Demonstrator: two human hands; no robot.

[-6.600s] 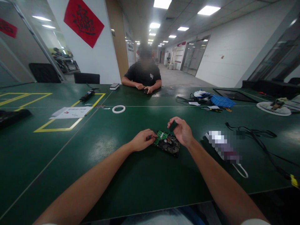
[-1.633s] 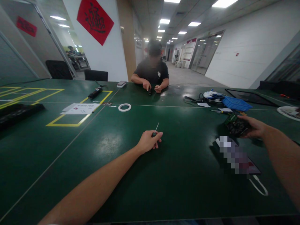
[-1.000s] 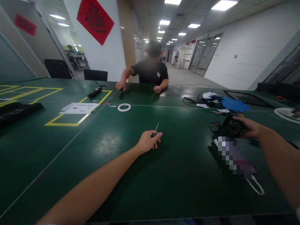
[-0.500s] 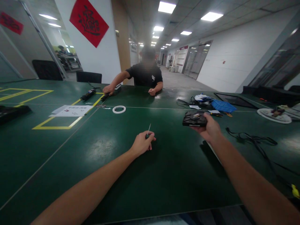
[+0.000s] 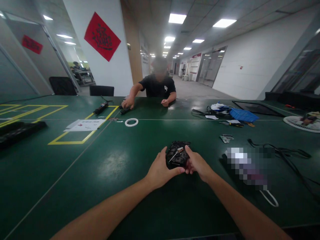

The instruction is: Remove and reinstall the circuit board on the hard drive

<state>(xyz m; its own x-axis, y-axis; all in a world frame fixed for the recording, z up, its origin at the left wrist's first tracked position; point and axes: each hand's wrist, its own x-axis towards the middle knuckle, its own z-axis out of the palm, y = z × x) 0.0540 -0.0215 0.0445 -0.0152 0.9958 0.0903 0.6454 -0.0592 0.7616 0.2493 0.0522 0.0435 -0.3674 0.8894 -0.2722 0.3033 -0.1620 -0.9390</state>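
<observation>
A flat, black, boxy device (image 5: 178,146) is between my two hands above the middle of the green table (image 5: 140,210). My left hand (image 5: 158,170) wraps its left edge, thumb stretched along the near side. On the right edge, my right hand (image 5: 196,163) grips with the thumb on top and fingers curled at the near right corner. A thin pale rod (image 5: 173,156) lies across the device's top beside a small light-coloured piece; I cannot tell whether it is the screwdriver seen earlier. The device's underside is hidden.
Right of my hands lie a small metallic part (image 5: 226,138), a pixelated long object (image 5: 246,168) with a white strap, and black cables (image 5: 282,153). Farther back are a blue tray (image 5: 243,115), a white ring (image 5: 131,122) and papers (image 5: 86,125). A person (image 5: 158,88) sits opposite, reaching toward a dark object.
My right hand has brought the black device left and nearer, and my left hand has moved onto it. The screwdriver no longer shows in my left hand. The metallic part and pixelated object are now uncovered.
</observation>
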